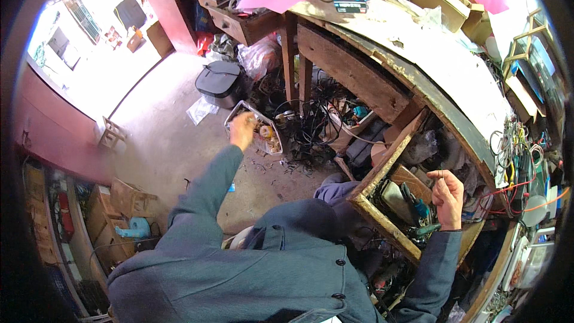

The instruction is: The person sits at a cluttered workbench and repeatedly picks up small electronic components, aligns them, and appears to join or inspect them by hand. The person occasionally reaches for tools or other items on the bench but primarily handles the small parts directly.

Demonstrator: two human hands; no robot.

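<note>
My left hand (pixel 243 131) is stretched out over a white plastic box (pixel 277 151) on the floor, its fingers at the box's contents. Several small yellowish and brown items lie in that box. Blur and the small size hide how those fingers are set. On the right, my right hand (pixel 448 198) is raised above a pulled-out wooden drawer (pixel 382 170). Its thumb and fingertips are pinched together, and whatever is between them is too small to make out. Tools with teal and dark green handles (pixel 422 208) lie in the drawer beside this hand.
A black lidded bin (pixel 220 84) stands beyond the white box. Tangled black cables (pixel 317 113) lie under the worn workbench (pixel 412 42). Coloured wires (pixel 526 149) hang at the bench's right end. Small wooden stools (pixel 128 197) stand at left.
</note>
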